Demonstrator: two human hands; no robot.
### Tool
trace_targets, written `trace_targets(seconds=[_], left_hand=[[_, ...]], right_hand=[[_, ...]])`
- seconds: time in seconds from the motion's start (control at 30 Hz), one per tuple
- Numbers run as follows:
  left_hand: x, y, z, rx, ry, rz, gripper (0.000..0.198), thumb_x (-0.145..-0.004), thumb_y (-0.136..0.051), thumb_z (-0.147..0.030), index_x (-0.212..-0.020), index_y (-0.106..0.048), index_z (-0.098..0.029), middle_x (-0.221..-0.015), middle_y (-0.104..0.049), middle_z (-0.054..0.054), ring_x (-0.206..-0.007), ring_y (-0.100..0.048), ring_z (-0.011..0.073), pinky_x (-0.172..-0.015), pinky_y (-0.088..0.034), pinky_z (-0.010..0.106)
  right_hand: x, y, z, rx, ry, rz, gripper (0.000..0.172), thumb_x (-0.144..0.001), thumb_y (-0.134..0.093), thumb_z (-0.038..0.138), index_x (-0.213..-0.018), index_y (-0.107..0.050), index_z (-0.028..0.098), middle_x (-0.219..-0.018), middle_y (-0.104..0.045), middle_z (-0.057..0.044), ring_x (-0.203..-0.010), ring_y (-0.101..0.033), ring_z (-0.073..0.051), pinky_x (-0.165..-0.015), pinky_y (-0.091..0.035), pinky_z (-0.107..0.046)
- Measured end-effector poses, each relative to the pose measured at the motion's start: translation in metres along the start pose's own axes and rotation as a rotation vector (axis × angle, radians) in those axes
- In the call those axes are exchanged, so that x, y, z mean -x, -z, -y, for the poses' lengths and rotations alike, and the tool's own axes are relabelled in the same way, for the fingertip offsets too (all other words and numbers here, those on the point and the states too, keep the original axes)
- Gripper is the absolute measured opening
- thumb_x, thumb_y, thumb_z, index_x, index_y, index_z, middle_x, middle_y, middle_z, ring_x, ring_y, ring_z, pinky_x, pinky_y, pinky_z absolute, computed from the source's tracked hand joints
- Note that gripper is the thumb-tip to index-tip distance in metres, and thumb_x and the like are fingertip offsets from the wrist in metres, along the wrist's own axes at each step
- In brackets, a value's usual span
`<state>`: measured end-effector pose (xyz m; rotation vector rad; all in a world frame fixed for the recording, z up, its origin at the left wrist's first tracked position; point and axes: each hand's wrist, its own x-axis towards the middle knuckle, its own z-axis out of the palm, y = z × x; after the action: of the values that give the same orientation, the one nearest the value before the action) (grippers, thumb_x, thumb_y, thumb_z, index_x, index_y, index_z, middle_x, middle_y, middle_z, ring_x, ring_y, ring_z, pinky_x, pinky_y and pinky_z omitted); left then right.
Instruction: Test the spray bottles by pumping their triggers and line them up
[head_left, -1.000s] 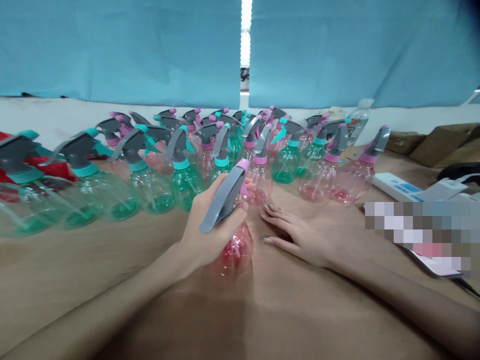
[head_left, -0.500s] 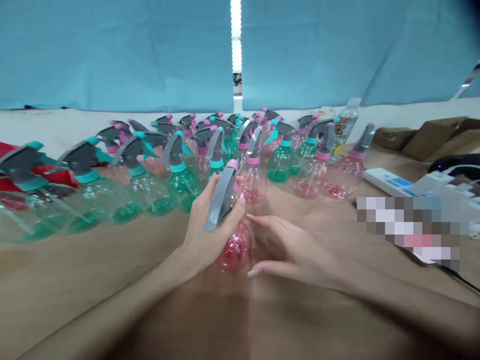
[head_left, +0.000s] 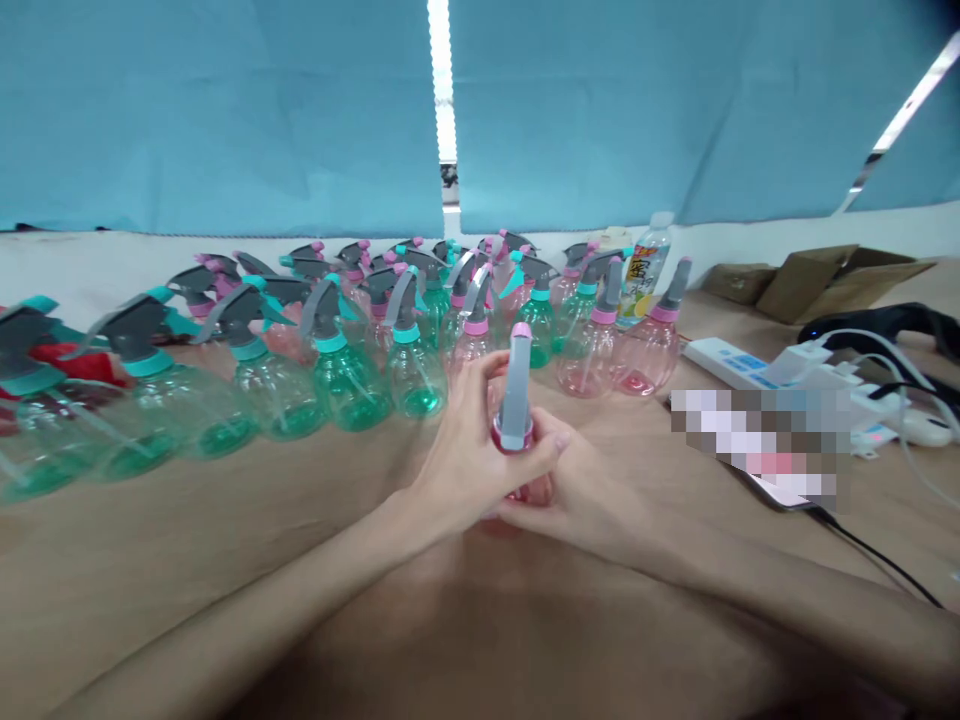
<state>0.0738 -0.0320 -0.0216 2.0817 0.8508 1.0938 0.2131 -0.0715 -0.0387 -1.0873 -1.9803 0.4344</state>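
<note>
A pink spray bottle (head_left: 517, 385) with a grey trigger head stands upright in front of me, between both hands. My left hand (head_left: 476, 440) is closed around its neck, thumb across the near side below the head. Lower down, my right hand (head_left: 577, 480) is wrapped about the pink body from the right. The hands cover most of the body. Just beyond them stands another pink spray bottle (head_left: 475, 345), and to the left a green spray bottle (head_left: 418, 385) with a turquoise collar.
Several green and pink spray bottles (head_left: 349, 385) fill the table's left and back. At right lie a power strip (head_left: 727, 362) with plugs, a phone (head_left: 784, 490) with its cable, and an open cardboard box (head_left: 817, 285). A labelled drink bottle (head_left: 649, 265) stands behind.
My right hand has moved in and closed on the pink bottle's body. The bottle's head has turned from slanting to pointing straight away from me. The whole view has shifted a little.
</note>
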Motion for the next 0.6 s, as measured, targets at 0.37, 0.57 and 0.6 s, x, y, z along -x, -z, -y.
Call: trace_targets(seconds=[0.37, 0.57, 0.6], left_hand=[[0.027, 0.009, 0.065, -0.38, 0.034, 0.18, 0.033, -0.087, -0.055, -0.028, -0.118, -0.047, -0.022, -0.12, -0.052, 0.008, -0.113, -0.051, 0.0261, -0.095, -0.044, 0.047], [0.027, 0.006, 0.065, -0.576, -0.091, 0.274, 0.023, -0.086, -0.051, -0.02, -0.109, -0.053, -0.019, -0.11, -0.058, 0.01, -0.103, -0.056, 0.0268, -0.088, -0.047, 0.045], [0.027, 0.005, 0.065, -0.592, -0.11, 0.286, 0.024, -0.086, -0.051, -0.018, -0.109, -0.053, -0.018, -0.11, -0.059, 0.01, -0.103, -0.056, 0.027, -0.088, -0.047, 0.045]], right_hand=[[-0.004, 0.05, -0.066, 0.435, -0.388, -0.1, 0.064, -0.071, -0.06, 0.069, -0.112, -0.046, 0.022, -0.094, -0.065, -0.011, -0.077, -0.064, -0.033, -0.062, -0.049, -0.046], [-0.033, 0.05, -0.087, 0.415, -0.226, -0.131, 0.052, -0.073, -0.063, 0.063, -0.097, -0.049, 0.02, -0.097, -0.061, -0.012, -0.092, -0.059, -0.032, -0.073, -0.049, -0.045], [-0.037, 0.049, -0.087, 0.422, -0.229, -0.143, 0.051, -0.072, -0.064, 0.062, -0.095, -0.049, 0.02, -0.095, -0.061, -0.012, -0.091, -0.06, -0.032, -0.072, -0.049, -0.045]])
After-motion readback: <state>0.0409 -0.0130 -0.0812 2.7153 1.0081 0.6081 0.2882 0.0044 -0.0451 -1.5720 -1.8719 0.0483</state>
